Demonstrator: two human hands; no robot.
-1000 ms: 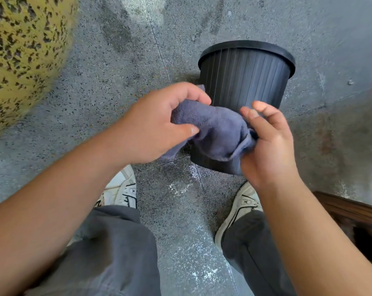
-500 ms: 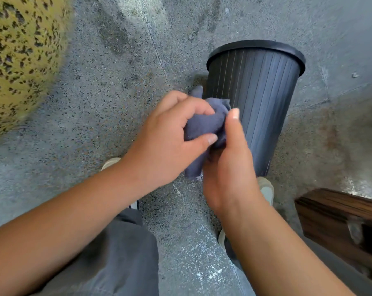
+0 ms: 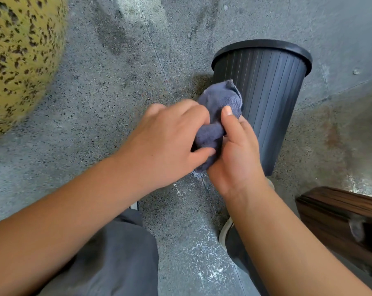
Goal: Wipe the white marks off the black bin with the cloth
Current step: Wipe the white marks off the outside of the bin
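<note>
A black ribbed bin (image 3: 270, 99) stands upright on the speckled floor at the centre right. In front of its left side, both hands hold a bunched blue-grey cloth (image 3: 218, 103). My left hand (image 3: 168, 142) grips the cloth from the left, fingers curled over it and thumb beneath. My right hand (image 3: 238, 154) holds it from the right, thumb lying up along the cloth. The cloth's upper corner lies against the bin's wall. No white marks show on the bin side that I see.
A yellow, black-flecked rounded object (image 3: 20, 56) fills the top left. A dark wooden piece (image 3: 341, 218) sits at the lower right. My grey trouser legs and a white shoe (image 3: 225, 231) are below. White powdery specks (image 3: 204, 261) lie on the floor between my feet.
Both hands have bunched the spread cloth into a tighter wad. The bin now lies further right in view and shows more of its height.
</note>
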